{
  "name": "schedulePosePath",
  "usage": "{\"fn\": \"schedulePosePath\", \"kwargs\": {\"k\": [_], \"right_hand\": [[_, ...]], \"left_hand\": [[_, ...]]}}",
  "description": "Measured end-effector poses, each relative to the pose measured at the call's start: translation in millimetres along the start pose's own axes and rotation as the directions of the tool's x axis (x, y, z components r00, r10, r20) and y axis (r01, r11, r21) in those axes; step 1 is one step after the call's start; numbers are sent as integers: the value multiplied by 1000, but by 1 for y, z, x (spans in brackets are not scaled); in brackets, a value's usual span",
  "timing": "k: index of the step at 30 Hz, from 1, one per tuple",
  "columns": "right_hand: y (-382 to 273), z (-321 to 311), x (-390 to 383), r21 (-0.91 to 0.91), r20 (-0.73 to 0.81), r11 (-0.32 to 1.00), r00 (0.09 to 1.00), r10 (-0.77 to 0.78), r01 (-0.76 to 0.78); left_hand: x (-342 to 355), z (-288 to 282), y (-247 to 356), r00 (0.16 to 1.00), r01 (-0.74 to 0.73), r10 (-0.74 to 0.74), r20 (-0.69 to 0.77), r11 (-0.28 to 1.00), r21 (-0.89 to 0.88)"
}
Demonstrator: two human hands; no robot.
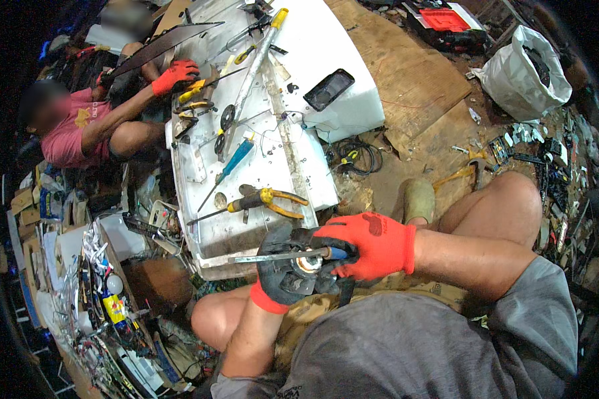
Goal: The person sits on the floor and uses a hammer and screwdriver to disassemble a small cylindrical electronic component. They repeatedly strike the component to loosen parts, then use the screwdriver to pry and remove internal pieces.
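Both my hands wear red gloves with black palms and are close together, low in the middle. My right hand (pixel 376 245) grips a screwdriver by its blue handle (pixel 337 253). The long metal shaft points left, crossing over a dark part (pixel 305 287) with a pale round centre (pixel 307 265). My left hand (pixel 273 287) is wrapped round this part; its exact kind I cannot make out. Just beyond lie yellow-handled pliers (pixel 281 201) and a yellow-and-black screwdriver (pixel 245 201) on the white work surface (pixel 306 159).
A blue screwdriver (pixel 235 157) and a dark flat device (pixel 329 89) rest farther back. Beside the surface lie a coiled cable (pixel 359 157) and a hammer (pixel 456 175). A white sack (pixel 522 80) stands far right. At left sits a co-worker, a red-gloved hand (pixel 175 76) near tools.
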State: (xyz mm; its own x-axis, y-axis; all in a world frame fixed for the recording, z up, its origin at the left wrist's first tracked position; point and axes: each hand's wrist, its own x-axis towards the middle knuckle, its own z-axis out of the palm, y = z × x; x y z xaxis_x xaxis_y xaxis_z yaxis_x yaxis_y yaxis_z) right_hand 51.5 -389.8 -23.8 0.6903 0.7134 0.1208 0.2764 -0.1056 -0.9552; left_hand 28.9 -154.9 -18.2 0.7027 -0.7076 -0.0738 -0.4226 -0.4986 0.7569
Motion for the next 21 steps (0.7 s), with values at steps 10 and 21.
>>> {"fn": "schedulePosePath", "kwargs": {"k": [10, 21], "right_hand": [[0, 7, -9, -393, 36, 897, 978, -204, 202], [-2, 7, 6, -33, -194, 998, 980, 55, -62]], "left_hand": [[-1, 18, -3, 945, 231, -156, 289, -312, -922], [-6, 12, -2, 964, 138, -128, 235, -514, -847]]}}
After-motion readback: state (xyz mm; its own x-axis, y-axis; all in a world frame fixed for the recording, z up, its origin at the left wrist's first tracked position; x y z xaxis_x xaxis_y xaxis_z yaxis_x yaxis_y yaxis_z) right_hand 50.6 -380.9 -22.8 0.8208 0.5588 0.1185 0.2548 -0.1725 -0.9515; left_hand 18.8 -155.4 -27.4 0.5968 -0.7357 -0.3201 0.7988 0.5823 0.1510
